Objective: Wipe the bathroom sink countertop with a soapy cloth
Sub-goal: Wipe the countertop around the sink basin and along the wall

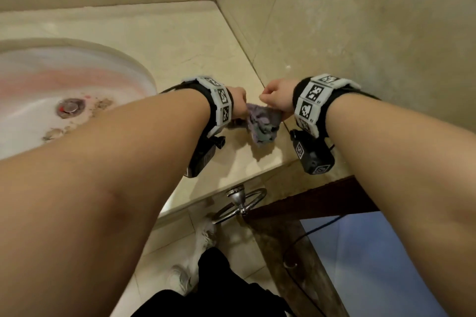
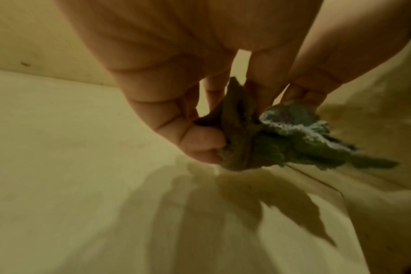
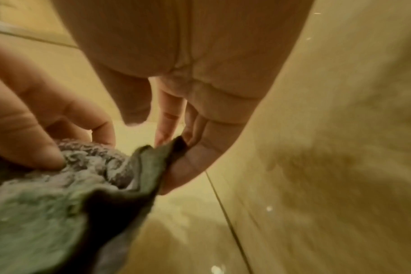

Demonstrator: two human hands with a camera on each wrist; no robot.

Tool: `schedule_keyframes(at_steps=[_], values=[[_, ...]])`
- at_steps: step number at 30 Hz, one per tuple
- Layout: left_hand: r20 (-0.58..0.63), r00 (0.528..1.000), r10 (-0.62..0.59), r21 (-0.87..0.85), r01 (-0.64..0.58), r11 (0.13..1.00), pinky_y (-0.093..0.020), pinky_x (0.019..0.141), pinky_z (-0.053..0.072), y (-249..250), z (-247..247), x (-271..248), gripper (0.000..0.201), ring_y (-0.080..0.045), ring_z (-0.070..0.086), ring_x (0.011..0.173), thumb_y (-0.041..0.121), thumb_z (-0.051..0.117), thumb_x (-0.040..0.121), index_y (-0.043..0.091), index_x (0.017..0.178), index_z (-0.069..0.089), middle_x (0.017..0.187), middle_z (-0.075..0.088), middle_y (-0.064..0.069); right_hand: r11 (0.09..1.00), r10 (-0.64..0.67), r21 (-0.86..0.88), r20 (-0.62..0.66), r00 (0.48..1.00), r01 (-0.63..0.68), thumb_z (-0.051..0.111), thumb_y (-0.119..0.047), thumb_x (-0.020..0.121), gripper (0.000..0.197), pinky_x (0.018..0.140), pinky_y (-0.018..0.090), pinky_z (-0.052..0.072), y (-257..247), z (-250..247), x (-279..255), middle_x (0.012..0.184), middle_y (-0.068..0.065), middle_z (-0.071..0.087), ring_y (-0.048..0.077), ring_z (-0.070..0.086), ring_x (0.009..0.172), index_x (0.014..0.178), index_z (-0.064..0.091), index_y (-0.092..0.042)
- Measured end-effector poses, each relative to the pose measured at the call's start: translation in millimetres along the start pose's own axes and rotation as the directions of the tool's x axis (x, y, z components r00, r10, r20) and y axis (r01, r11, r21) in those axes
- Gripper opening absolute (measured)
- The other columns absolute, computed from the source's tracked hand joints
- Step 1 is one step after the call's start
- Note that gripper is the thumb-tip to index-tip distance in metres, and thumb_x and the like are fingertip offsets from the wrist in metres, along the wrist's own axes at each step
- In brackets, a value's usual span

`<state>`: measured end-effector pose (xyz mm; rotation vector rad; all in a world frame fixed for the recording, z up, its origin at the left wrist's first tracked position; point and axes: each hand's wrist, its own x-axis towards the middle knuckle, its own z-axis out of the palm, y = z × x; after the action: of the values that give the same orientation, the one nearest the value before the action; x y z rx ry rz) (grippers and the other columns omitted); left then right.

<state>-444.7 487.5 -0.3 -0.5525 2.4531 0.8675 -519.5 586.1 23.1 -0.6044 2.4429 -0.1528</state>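
Note:
A crumpled grey-purple cloth [image 1: 264,122] with white suds hangs between both hands, just above the beige countertop [image 1: 180,41] near its right front corner. My left hand [image 1: 238,104] pinches one end; in the left wrist view its thumb and fingers [image 2: 200,142] are curled on the cloth [image 2: 282,140]. My right hand [image 1: 277,100] pinches the other end; the right wrist view shows a corner of the cloth [image 3: 82,185] held between its fingers [image 3: 188,166]. The cloth casts a shadow on the counter below.
A white sink basin [image 1: 64,90] with pinkish stains, a metal drain [image 1: 70,107] and brown debris lies to the left. Tiled walls [image 1: 360,20] close the counter at back and right. Below the front edge are a chrome ring fixture [image 1: 239,203], floor tiles and a white shoe.

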Motion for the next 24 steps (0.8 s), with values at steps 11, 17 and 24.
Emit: schedule_keyframes(at_steps=[11, 17, 24], values=[[-0.058, 0.998, -0.012, 0.242, 0.026, 0.970, -0.031, 0.079, 0.046, -14, 16, -6, 0.042, -0.026, 0.058, 0.087, 0.036, 0.040, 0.097, 0.007, 0.120, 0.059, 0.094, 0.062, -0.009, 0.925, -0.167, -0.346, -0.007, 0.986, 0.155, 0.054, -0.035, 0.089, 0.046, 0.095, 0.036, 0.044, 23, 53, -11, 0.129, 0.011, 0.056, 0.031, 0.054, 0.117, 0.132, 0.049, -0.020], [-0.064, 0.998, -0.009, 0.316, 0.029, 0.948, -0.034, 0.091, 0.041, -9, 19, -22, 0.057, -0.027, 0.053, 0.122, 0.051, 0.031, 0.097, 0.013, 0.134, 0.051, 0.132, 0.058, -0.010, 0.958, -0.108, -0.273, -0.051, 0.993, 0.090, 0.052, -0.026, 0.092, 0.031, 0.084, 0.029, 0.045, 24, 39, -12, 0.125, 0.008, 0.062, 0.027, 0.059, 0.111, 0.122, 0.058, -0.017], [-0.039, 0.999, 0.038, 0.371, -0.021, 0.928, -0.032, 0.096, 0.044, -2, 30, -22, 0.044, -0.025, 0.056, 0.120, 0.030, 0.049, 0.095, 0.014, 0.135, 0.051, 0.131, 0.060, -0.006, 0.940, -0.267, -0.265, -0.173, 0.948, 0.216, 0.052, -0.007, 0.082, 0.051, 0.102, 0.035, 0.038, 37, 51, -29, 0.135, 0.005, 0.042, 0.026, 0.040, 0.126, 0.130, 0.045, -0.025]])
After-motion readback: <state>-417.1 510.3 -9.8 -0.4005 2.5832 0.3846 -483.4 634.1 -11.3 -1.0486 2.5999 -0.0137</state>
